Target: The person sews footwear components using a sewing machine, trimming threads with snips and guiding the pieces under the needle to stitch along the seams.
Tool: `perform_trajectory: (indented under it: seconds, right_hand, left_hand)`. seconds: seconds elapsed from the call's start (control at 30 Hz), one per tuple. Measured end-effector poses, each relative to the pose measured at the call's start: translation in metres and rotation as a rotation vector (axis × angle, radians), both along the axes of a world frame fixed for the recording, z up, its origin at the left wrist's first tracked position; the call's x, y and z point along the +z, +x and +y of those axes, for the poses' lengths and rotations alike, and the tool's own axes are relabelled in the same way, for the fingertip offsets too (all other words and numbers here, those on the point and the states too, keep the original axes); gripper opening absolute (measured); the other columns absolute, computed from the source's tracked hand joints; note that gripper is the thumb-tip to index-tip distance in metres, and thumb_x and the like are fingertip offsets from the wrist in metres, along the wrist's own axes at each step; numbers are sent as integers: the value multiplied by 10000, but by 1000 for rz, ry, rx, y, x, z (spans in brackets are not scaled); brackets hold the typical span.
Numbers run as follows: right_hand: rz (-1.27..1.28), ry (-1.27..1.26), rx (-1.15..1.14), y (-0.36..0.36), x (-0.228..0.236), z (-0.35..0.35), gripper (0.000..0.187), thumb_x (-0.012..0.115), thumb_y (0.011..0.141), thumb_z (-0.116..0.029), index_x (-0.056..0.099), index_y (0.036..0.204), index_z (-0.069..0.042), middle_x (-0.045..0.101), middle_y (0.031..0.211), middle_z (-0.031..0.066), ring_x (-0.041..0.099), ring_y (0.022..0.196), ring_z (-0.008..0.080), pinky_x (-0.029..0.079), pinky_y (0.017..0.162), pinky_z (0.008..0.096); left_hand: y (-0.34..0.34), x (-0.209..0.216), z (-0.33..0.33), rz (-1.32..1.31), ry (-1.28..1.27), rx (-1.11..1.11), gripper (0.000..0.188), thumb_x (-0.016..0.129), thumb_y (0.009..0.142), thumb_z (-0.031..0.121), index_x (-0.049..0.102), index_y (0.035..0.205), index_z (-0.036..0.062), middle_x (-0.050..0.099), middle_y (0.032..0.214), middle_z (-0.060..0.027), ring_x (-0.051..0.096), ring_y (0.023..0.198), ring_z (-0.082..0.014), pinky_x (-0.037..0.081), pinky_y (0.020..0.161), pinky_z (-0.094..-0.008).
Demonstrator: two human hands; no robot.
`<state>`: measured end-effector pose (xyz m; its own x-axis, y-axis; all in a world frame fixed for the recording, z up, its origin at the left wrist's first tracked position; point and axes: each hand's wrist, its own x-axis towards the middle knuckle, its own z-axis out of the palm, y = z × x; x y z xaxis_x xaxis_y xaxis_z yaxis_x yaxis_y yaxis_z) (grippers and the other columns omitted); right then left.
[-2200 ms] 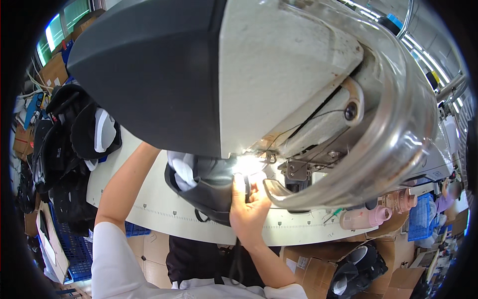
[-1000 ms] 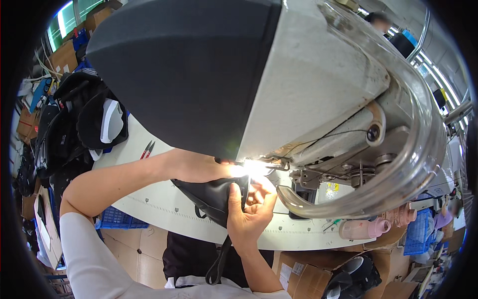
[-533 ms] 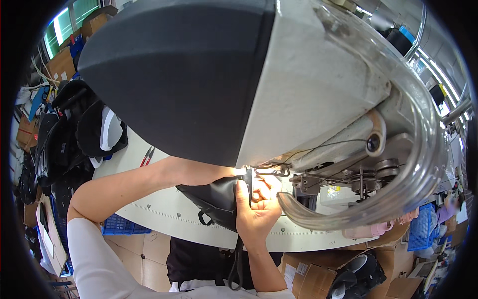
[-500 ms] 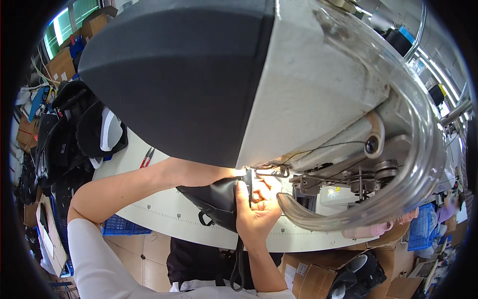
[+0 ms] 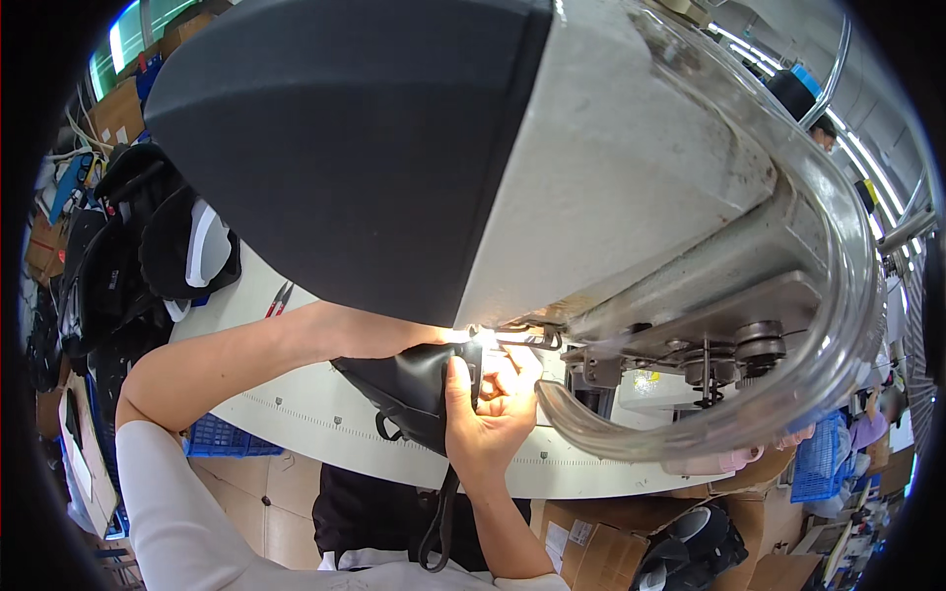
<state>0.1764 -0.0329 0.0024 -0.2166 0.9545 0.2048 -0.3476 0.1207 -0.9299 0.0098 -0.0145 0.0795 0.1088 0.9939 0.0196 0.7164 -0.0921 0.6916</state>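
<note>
A black bag (image 5: 419,399) of smooth, leather-like material hangs over the edge of the white table, under the head of a large sewing machine (image 5: 601,187). My right hand (image 5: 493,419) grips the bag's right edge, thumb on the near face and fingers curled behind. From the left my left forearm (image 5: 286,340) reaches across above the bag. My left hand's fingers are hidden behind the machine head and in the bright lamp glare. A black strap (image 5: 441,522) dangles from the bag below my right wrist, and a small black loop (image 5: 386,426) sticks out lower left.
A clear curved tube guard (image 5: 680,443) arcs close to my right hand. Red-handled snips (image 5: 279,298) lie on the white table (image 5: 296,399). Black pieces (image 5: 128,256) are piled at the left. Blue baskets (image 5: 227,436) and an open cardboard box (image 5: 601,552) stand below.
The view has shifted slightly, so my hands and the bag appear a little further left. The machine's side lever and its dark thread, visible earlier, are out of sight. My right grip is unchanged.
</note>
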Motion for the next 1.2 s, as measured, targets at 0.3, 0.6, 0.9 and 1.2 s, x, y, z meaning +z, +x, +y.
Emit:
perform_trajectory:
  seconds: [0.3,0.6,0.9,1.2]
  right_hand:
    - [-88,105,-53,6,-9,2,482,671,877,64,399,1274,28,599,1059,121,609,891,93,496,730,187]
    - [-144,38,-107,0,5,11,515,686,850,95,387,1264,26,612,1047,129,622,880,102,506,711,188]
    - [-159,86,-150,1,8,14,452,706,844,72,439,1199,-7,608,971,66,577,791,56,457,652,160]
    - [-552,386,-91,51,-14,-6,399,781,848,-171,601,1125,52,682,880,88,621,817,119,487,747,242]
  left_hand:
    - [-2,-1,4,-151,-24,26,137,679,819,100,618,759,-7,587,662,-29,493,585,-119,406,538,-320]
    - [-4,1,9,-138,130,100,99,685,809,82,655,820,-12,618,711,-44,533,631,-150,435,578,-307]
    - [-4,9,14,-88,366,213,101,689,802,74,668,852,-11,627,743,-51,551,659,-167,445,593,-301]
    - [-37,-6,-27,-81,611,278,118,693,794,65,681,884,-10,637,775,-58,569,686,-184,454,609,-295]
